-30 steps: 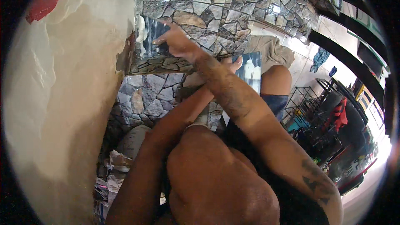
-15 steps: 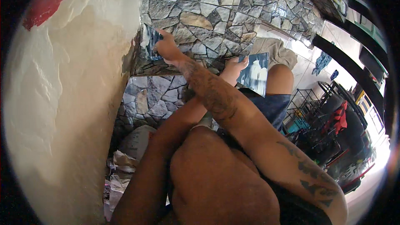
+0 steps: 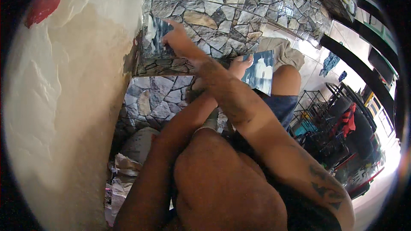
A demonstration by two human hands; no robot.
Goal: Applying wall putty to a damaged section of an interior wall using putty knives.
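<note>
My arms cross, the tattooed right one over the left. My right hand (image 3: pixel 177 39) reaches up and left to the stone-patterned surface (image 3: pixel 201 17). Its fingers are closed on a flat dark spreader blade (image 3: pixel 160 32) smeared with white paste, beside the wall's edge. Further right, my left hand (image 3: pixel 240 65) grips a dark flat plate (image 3: pixel 262 70) by its left edge. A thick patch of white paste lies on the plate's face. The fingers behind the plate are hidden.
A cream wall (image 3: pixel 64 102) with peeling paint fills the left side. A beige cloth (image 3: pixel 280 51) lies beyond the plate. Crumpled paper scraps (image 3: pixel 124 175) and a pale sack (image 3: pixel 139 145) are low at left. Black wire racks (image 3: pixel 314 102) and clutter stand at right.
My right hand and the spreader blade have shifted slightly right and up, away from the wall's edge. My left hand and the plate have moved a little left and up.
</note>
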